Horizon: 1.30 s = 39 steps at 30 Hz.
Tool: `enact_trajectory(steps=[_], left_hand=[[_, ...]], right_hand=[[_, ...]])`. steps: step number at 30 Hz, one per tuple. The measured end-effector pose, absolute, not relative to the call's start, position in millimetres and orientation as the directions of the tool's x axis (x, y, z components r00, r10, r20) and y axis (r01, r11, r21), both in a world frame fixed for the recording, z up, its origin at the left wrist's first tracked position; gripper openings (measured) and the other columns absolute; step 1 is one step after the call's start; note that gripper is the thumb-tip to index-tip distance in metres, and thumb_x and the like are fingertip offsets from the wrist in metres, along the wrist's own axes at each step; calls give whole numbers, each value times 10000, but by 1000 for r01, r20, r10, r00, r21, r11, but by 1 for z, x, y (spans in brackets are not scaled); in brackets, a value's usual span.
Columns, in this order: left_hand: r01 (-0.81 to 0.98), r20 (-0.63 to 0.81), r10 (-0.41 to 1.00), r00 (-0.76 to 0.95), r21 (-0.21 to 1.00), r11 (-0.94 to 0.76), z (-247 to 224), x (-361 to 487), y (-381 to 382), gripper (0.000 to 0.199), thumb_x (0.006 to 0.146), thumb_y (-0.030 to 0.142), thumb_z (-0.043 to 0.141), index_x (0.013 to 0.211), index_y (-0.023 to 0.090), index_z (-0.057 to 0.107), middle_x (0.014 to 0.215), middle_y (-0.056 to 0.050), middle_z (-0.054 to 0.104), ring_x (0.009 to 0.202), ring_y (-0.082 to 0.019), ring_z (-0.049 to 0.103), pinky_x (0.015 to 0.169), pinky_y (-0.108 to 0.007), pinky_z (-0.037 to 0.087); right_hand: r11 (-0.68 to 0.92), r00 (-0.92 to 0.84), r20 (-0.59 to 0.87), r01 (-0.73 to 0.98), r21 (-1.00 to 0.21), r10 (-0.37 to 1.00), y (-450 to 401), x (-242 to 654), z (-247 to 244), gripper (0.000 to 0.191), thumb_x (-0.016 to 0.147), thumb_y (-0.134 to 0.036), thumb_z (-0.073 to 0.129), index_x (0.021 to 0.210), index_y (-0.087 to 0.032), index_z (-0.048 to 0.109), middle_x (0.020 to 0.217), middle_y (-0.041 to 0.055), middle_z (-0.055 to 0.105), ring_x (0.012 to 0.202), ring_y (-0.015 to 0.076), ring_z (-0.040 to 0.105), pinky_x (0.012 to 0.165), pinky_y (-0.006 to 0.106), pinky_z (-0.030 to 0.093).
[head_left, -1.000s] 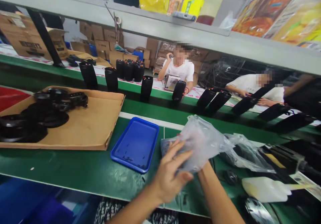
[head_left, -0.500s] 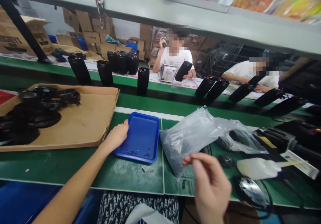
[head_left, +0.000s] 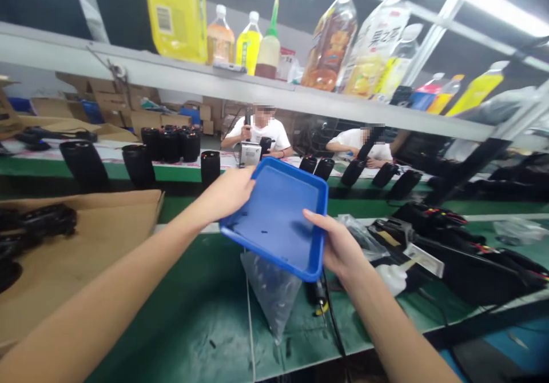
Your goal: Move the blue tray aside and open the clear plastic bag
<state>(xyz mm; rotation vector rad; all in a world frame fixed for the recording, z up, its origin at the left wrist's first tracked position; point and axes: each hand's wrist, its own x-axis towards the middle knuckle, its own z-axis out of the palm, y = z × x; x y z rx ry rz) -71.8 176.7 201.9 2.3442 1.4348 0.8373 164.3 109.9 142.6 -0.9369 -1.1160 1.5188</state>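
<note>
A shallow blue tray [head_left: 278, 200] is held up above the green bench, tilted, with a few small dark bits on its floor. My left hand [head_left: 234, 191] grips its upper left rim. On the opposite side, my right hand [head_left: 341, 243] is closed on the right edge, thumb over the rim and fingers hidden beneath. Below the tray lies a clear plastic bag [head_left: 274, 297] of small dark pieces, partly covered by it. Just right of the bag, an electric screwdriver [head_left: 318, 294] rests on the bench with its cable.
A cardboard tray [head_left: 115, 223] with black parts sits at left. Black cylindrical housings [head_left: 210, 167] line the far ledge. Bottles [head_left: 330, 40] stand on the overhead shelf [head_left: 171, 77]. A white squeeze bottle [head_left: 392, 279] lies at right. Two people [head_left: 261, 131] work opposite.
The blue tray has been lifted off the bench and tilted. My right hand has moved from above the bench to grasp its right edge. The view has tipped upward, showing more shelf.
</note>
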Motion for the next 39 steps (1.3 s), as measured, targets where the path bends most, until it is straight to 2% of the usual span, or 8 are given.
enact_trajectory(steps=[4,9,14,23,26,30,33,39], left_hand=[[648,290,881,375,597,-472,183,-3,218,344,956,397,574,1202,157,589,1172,-87,642,1000,-221,653,862,-436,563],[546,120,798,590,669,-504,129,85,242,306,937,371,610,1154,155,614,1163,-73,645,998,-224,651,851,-419,569],[456,31,681,731,721,-521,112,92,241,245,929,360,625,1027,137,648,1012,-44,679,884,-187,665,801,-384,569],[408,138,817,560,812,-416,144,-33,181,292,923,431,553,1035,192,679,892,-20,720,779,-187,650,694,-286,496],[401,157,832,533,818,-411,144,-44,164,296,861,316,620,1146,240,642,1098,-12,715,973,-200,666,856,-286,512],[425,197,832,519,785,-451,143,-51,144,623,741,142,667,1307,341,499,1262,25,625,1120,-185,614,966,-290,490],[518,277,850,448,695,-499,138,-55,129,443,824,97,515,1222,288,547,1294,-51,522,1188,-218,542,1025,-375,439],[611,241,774,585,497,-617,134,-66,122,619,751,-15,390,1228,321,596,1059,-49,554,825,-178,624,780,-301,507]], right_hand=[[-107,63,-129,-276,-955,990,131,241,165,283,1075,-300,610,1240,-82,537,1098,109,535,934,216,590,824,344,579],[-47,382,-151,-270,-962,912,144,323,168,261,1084,-303,615,1203,-79,553,1080,98,528,918,204,583,806,321,578],[31,525,-109,-252,-967,844,136,351,150,262,1084,-306,617,1198,-79,555,1073,95,528,910,201,583,797,315,580],[-30,373,-154,-316,-948,915,139,319,176,241,1086,-294,612,1178,-75,568,1050,91,543,891,194,592,789,308,582],[-140,271,-231,-316,-938,935,147,292,186,237,1092,-293,602,1167,-70,573,1033,90,547,877,191,595,781,303,584],[-234,194,-287,-254,-938,938,149,267,198,224,1100,-281,575,1160,-66,572,1009,88,554,846,183,600,758,291,584],[-233,183,-267,-190,-954,946,149,257,212,198,1100,-253,563,1179,-72,566,1008,84,558,838,181,603,752,289,585],[-178,213,-185,-53,-983,959,149,242,231,146,1074,-197,597,1135,-64,589,985,81,570,817,177,610,744,283,586]])
